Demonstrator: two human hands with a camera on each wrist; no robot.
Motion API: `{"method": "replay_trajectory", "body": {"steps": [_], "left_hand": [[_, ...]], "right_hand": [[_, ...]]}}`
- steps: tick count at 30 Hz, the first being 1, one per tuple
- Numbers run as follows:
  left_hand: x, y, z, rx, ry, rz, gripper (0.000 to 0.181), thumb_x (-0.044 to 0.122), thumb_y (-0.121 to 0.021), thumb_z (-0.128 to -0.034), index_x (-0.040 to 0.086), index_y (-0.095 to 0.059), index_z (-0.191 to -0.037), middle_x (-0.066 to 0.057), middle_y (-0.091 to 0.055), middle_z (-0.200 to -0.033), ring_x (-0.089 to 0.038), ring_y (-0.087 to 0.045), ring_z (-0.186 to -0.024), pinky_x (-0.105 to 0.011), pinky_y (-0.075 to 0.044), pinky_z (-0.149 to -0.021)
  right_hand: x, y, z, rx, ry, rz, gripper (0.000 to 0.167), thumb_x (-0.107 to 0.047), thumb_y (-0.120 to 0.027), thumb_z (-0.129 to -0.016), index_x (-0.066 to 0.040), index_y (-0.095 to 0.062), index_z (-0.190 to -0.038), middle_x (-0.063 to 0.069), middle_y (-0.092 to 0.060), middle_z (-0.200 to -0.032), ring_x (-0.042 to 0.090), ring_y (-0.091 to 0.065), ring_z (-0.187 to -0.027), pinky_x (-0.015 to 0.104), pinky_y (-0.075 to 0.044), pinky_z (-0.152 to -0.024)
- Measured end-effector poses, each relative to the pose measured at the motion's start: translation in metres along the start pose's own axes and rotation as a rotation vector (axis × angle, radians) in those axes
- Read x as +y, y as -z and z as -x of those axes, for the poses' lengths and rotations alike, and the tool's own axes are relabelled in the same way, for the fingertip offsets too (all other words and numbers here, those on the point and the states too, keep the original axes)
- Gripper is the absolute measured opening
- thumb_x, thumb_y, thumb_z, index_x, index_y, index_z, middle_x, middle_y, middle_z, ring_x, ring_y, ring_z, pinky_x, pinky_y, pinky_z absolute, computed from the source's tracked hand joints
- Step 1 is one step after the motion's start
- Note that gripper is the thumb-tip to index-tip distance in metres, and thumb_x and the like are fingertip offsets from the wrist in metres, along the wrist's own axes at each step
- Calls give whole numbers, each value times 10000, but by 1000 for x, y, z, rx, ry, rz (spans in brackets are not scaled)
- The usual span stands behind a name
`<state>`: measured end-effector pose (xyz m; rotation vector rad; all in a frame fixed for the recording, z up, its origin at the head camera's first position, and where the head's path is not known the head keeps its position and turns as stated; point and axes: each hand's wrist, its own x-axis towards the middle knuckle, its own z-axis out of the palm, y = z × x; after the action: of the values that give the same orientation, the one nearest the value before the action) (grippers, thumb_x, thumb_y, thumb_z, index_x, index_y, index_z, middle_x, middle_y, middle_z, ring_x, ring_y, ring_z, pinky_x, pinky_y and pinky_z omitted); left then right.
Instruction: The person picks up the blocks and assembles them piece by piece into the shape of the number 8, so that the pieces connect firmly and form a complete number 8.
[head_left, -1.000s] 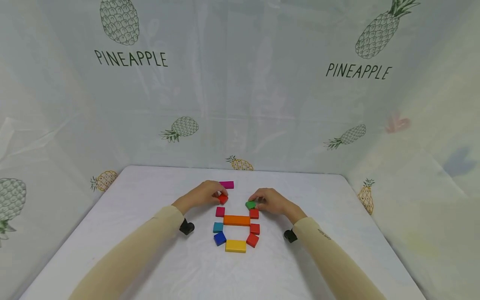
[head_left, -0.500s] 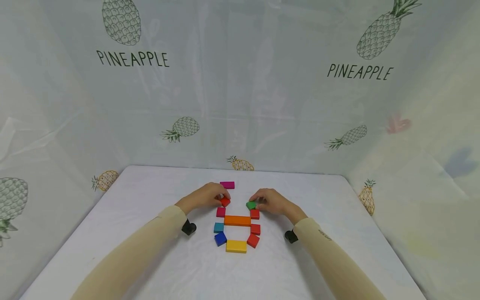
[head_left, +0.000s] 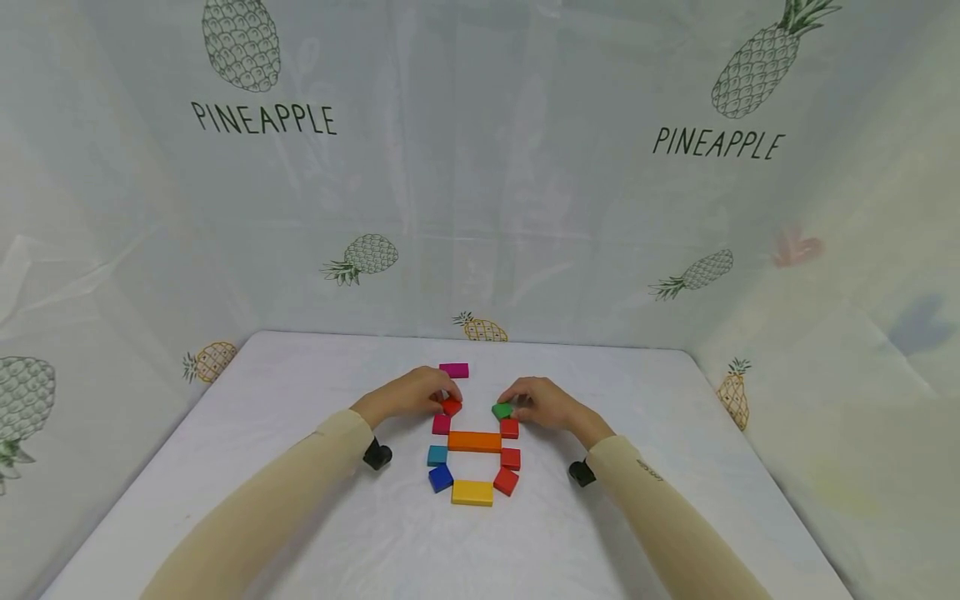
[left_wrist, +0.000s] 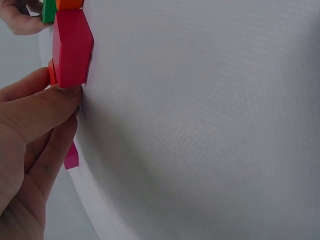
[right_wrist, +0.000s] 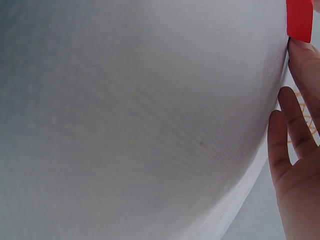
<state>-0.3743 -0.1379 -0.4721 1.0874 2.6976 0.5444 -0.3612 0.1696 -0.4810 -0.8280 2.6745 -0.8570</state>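
My left hand (head_left: 411, 392) pinches a red block (head_left: 452, 407) just beyond a crimson block (head_left: 442, 425) on the table. In the left wrist view, only a sliver of the red block (left_wrist: 51, 73) shows behind the crimson one (left_wrist: 72, 47). Across from it, my right hand (head_left: 546, 402) holds a green block (head_left: 502, 411) between thumb and fingers, right behind a red square block (head_left: 509, 428). The right wrist view shows that thumb close under a red block (right_wrist: 300, 20), with other fingers extended. An orange bar (head_left: 475, 442) lies between the two columns of blocks.
Nearer me lie a teal block (head_left: 437, 456), a blue block (head_left: 441, 478), a yellow block (head_left: 472, 493) and two more red blocks (head_left: 511, 459). Beyond my left hand sits a magenta block (head_left: 454, 371). A pineapple-print sheet (head_left: 480, 167) hangs behind the white table (head_left: 315, 367).
My left hand has shifted slightly right and toward me, bringing the red block closer to the crimson one. The right hand with the green block has stayed nearly still.
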Motion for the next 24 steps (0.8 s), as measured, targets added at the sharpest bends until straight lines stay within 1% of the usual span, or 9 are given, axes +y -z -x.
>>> {"method": "replay_trajectory", "body": {"steps": [13, 19, 24], "left_hand": [[0, 0, -1, -13, -16, -4, 326, 78, -795, -955, 211, -772, -1251, 76, -717, -1154, -123, -657, -1058, -284, -583, -949], [-4, -4, -3, -22, 1, -17, 335, 104, -795, -961, 250, -768, -1262, 106, -713, -1165, -85, -644, -1061, -245, -569, -943], [-6, -4, -4, -19, -2, -13, 338, 96, -798, -957, 250, -770, -1256, 103, -714, -1162, -92, -646, -1062, -255, -575, -939]], "right_hand": [[0, -1, 0, 10, -7, 8, 299, -99, -751, -994, -177, -755, -1282, -20, -712, -1251, 227, -611, -1210, 486, -508, -1107], [2, -2, 0, 7, -6, 25, 303, -97, -755, -991, -181, -754, -1283, -27, -712, -1251, 215, -610, -1204, 472, -509, -1106], [2, -1, -1, 6, -4, 30, 303, -105, -756, -993, -181, -753, -1286, -26, -711, -1255, 213, -608, -1203, 459, -515, -1101]]}}
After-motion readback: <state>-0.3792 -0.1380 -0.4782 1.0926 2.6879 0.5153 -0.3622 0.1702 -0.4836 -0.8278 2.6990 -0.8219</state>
